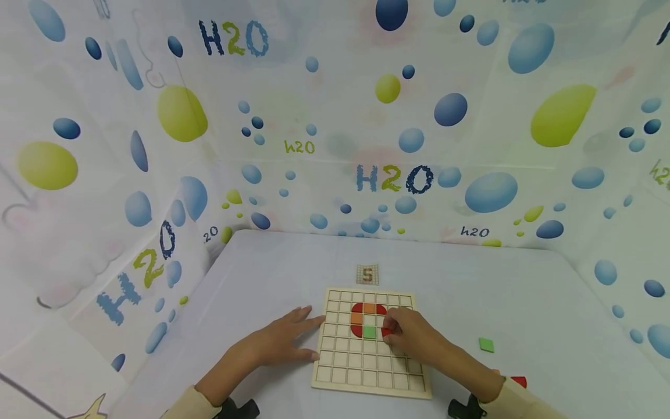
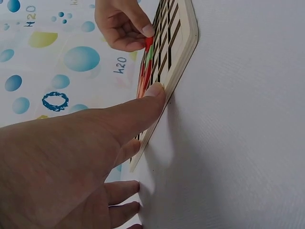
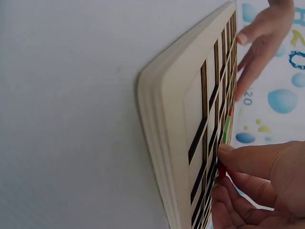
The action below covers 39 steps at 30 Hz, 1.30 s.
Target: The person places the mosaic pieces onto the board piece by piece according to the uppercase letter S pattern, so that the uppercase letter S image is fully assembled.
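Observation:
A square wooden grid board (image 1: 371, 375) lies on the white table. My right hand (image 1: 413, 334) pinches a red tile (image 3: 222, 170) between thumb and fingers, right at the grid just beside a green tile (image 1: 369, 332). Red round-cornered tiles (image 1: 357, 331) and orange tiles (image 1: 369, 308) sit in cells around that green one, in a ring shape. My left hand (image 1: 280, 340) has its fingers spread, with thumb and forefinger touching the board's left edge; the thumb tip (image 2: 155, 89) lies on the rim. My right hand hides part of the board's right side.
Beyond the board lies a small gridded card (image 1: 367, 274) with an S-like figure. To the right, a loose green tile (image 1: 486, 345) and a red tile (image 1: 519, 381) lie on the table, an orange piece mostly hidden by my right wrist. Cloth printed with bubbles surrounds the table.

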Motion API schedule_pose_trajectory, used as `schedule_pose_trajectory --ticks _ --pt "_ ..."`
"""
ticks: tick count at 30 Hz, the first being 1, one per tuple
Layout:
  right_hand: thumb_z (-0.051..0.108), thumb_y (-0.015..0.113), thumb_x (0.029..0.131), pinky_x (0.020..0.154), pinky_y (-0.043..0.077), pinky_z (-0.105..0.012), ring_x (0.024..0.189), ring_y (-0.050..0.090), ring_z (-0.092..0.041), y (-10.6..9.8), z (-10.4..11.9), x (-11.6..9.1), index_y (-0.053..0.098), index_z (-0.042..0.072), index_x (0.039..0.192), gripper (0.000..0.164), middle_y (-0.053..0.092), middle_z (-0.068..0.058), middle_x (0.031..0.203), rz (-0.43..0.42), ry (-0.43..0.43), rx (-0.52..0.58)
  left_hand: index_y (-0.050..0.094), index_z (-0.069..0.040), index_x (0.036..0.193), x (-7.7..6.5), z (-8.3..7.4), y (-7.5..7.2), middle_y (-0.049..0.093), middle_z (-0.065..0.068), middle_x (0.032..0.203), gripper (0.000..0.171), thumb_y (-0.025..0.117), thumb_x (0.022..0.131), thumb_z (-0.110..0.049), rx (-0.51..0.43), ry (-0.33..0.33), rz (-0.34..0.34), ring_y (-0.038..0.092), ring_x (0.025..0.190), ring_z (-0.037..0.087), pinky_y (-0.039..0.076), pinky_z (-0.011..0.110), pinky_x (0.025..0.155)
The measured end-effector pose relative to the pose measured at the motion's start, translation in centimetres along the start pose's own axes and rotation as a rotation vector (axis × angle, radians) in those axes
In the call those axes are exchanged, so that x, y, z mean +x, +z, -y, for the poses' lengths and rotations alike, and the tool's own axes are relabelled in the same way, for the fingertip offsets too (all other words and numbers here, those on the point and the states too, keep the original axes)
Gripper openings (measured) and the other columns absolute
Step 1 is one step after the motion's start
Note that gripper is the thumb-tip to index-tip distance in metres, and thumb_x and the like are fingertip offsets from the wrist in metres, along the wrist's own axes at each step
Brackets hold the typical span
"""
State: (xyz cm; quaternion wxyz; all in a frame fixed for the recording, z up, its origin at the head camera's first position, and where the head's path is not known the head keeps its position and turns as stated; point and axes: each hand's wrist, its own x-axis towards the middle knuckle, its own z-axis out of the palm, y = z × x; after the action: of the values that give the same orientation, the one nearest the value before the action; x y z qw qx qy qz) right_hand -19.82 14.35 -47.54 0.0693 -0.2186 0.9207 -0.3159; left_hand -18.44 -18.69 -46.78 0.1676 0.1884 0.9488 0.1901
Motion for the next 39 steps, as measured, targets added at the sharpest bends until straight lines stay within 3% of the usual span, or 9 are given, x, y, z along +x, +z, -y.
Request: schedule_pose_trajectory --ticks 9,21,31,39 --pt "0.009 0.082 0.092 0.071 0.053 -0.023 0.085 0.056 -0.011 0.6 0.5 0.4 0.069 0.011 0.091 0.013 0.061 0.003 0.092 0.012 0.005 0.036 0.047 -0.031 0.160 0.0 0.1 0.0 0.031 0.015 0.172 0.083 0.077 0.089 -0.061 -0.009 0.012 0.000 0.026 0.160 0.039 0.035 0.064 0.122" --pt "0.016 0.076 0.099 0.083 0.057 -0.030 0.096 0.061 -0.012 -1.1 -0.7 -1.1 0.074 0.013 0.106 0.008 0.065 0.005 0.102 0.044 -0.036 0.040 0.047 -0.033 0.160 0.1 0.2 0.2 0.031 0.013 0.172 0.083 0.077 0.088 -0.062 0.002 0.003 0.000 0.026 0.160 0.038 0.035 0.064 0.122" --pt "0.020 0.078 0.097 0.092 0.058 -0.035 0.103 0.063 -0.013 -4.7 -5.3 -2.7 0.074 0.016 0.114 0.019 0.069 0.004 0.112 -0.044 0.081 0.042 0.047 -0.035 0.160 0.0 0.3 -0.1 0.031 0.012 0.173 0.084 0.078 0.087 -0.063 -0.013 -0.023 0.004 0.027 0.160 0.037 0.035 0.064 0.122" --pt "0.027 0.082 0.094 0.098 0.060 -0.048 0.111 0.066 -0.023 -9.0 -10.1 -6.2 0.069 0.007 0.128 0.042 0.070 -0.005 0.121 -0.062 0.261 0.042 0.046 -0.034 0.160 0.3 0.3 0.0 0.031 0.013 0.173 0.084 0.076 0.088 -0.065 -0.016 -0.001 0.012 0.027 0.160 0.039 0.035 0.065 0.121"
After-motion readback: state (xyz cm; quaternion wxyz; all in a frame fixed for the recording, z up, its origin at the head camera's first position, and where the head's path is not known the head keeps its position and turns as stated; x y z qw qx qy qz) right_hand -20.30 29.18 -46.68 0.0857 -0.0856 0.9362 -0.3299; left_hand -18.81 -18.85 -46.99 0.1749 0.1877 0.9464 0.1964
